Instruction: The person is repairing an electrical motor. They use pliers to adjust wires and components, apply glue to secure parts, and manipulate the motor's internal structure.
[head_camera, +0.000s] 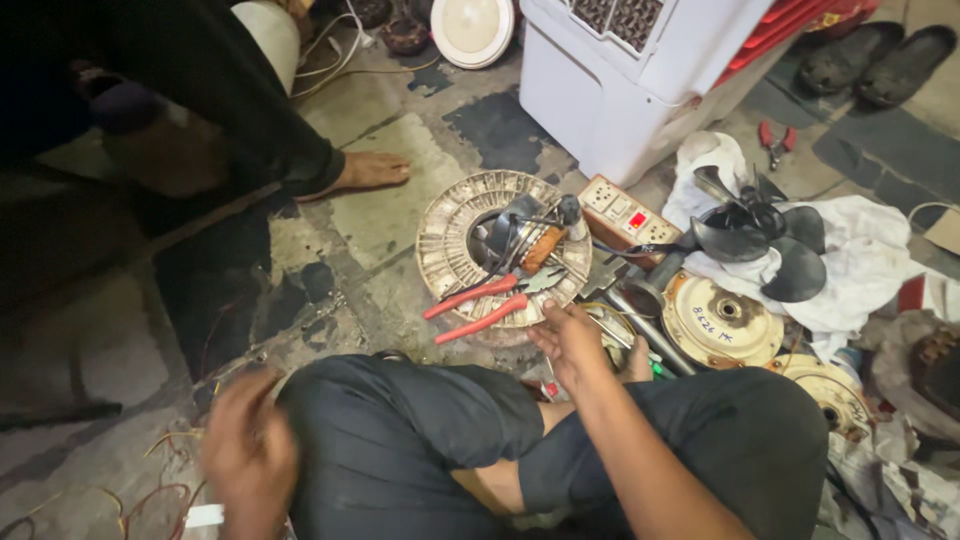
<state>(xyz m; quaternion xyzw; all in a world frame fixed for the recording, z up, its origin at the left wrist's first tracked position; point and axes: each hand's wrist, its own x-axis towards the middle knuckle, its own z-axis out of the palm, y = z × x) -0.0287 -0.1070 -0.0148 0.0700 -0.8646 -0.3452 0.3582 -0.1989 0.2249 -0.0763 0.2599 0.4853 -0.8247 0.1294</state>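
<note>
I am sitting cross-legged on a patched, stained concrete floor (400, 200) cluttered with parts: a white air cooler (640, 80), a black fan blade (760, 240) lying on white cloth (860, 250), round metal motor covers (720, 320) and a switch box (625, 215). Another person's bare foot (365, 172) is resting beyond. My right hand (572, 340) is reaching, fingers loosely spread and gripping nothing, just beside the red-handled pliers (490, 300), which are lying across a worn circular winding ring (450, 240). My left hand (245, 450) is blurring near loose wires (160, 495); I cannot tell its grip.
</note>
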